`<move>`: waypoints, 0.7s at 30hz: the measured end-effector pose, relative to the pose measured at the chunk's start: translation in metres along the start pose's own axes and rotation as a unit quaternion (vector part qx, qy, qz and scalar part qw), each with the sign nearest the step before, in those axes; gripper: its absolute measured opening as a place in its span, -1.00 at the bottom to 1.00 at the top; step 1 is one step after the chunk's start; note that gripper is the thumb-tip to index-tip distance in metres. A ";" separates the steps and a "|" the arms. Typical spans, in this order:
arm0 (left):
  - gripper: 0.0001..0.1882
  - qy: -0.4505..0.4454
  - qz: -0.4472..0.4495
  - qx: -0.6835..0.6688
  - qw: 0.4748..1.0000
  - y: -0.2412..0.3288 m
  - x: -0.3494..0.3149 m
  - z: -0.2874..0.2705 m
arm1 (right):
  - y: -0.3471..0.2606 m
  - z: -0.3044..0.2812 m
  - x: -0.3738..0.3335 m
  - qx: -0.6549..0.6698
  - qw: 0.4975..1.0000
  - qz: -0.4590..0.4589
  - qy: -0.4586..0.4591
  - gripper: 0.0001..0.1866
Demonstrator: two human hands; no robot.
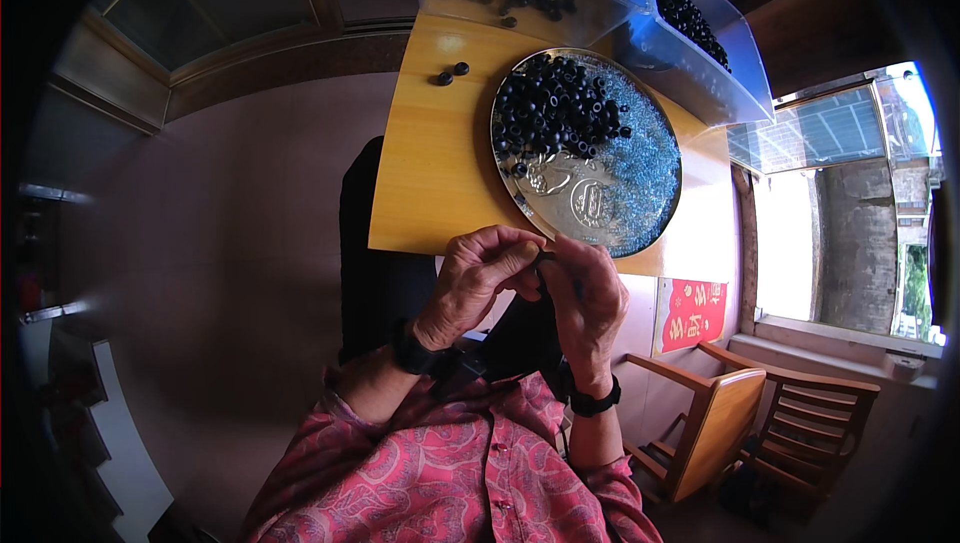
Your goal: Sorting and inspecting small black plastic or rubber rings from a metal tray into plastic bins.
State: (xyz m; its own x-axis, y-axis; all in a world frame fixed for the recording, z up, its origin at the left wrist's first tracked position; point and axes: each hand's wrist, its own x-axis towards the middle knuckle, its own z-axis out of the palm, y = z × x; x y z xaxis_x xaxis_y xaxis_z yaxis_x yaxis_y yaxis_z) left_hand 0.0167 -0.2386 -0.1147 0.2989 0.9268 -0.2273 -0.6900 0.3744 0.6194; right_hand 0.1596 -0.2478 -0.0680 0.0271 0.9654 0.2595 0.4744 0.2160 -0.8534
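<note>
My left hand (481, 276) and my right hand (588, 295) meet just off the near edge of the table, fingertips pinched together. Between them shows a small black piece (546, 256), mostly covered by fingers; it looks like the black caps on the tray. Right beyond my hands lies a round metal tray (560, 198) with an embossed bottom. Several black ring-shaped caps (555, 108) are heaped on its far left part. Tiny blue, glittering pieces (640, 178) spread over its right side, too small to make out singly.
Two loose black caps (452, 74) sit on the yellow wooden table (425, 163), left of the tray. At the far side stand clear plastic bins (690, 68) with more black caps. Wooden chairs (715, 423) are at the right, below a window (850, 223).
</note>
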 end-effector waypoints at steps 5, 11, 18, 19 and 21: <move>-0.79 -0.001 -0.003 -0.009 1.000 0.000 0.000 0.001 | 0.007 -0.001 -0.004 -0.006 1.000 0.004 0.001 -0.77; -0.79 0.010 -0.017 -0.032 0.999 0.001 0.000 0.001 | 0.008 0.003 -0.007 0.015 0.999 -0.029 0.015 -0.73; -0.80 -0.007 -0.024 -0.100 0.995 0.000 0.003 0.001 | 0.012 0.009 -0.013 0.118 0.992 0.023 0.048 -0.77; -0.80 -0.006 -0.024 -0.100 0.995 0.000 0.003 0.001 | 0.012 0.010 -0.013 0.157 0.985 0.045 0.056 -0.78; -0.79 -0.001 -0.025 -0.101 0.995 0.001 0.003 0.002 | 0.014 0.011 -0.014 0.157 0.985 0.038 0.055 -0.79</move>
State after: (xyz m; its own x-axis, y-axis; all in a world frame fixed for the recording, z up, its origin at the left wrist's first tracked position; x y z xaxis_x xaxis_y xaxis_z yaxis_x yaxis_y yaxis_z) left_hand 0.0179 -0.2355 -0.1134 0.3374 0.9067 -0.2533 -0.7920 0.4188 0.4442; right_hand 0.1562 -0.2567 -0.0882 0.1557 0.9624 0.2227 0.1729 0.1954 -0.9654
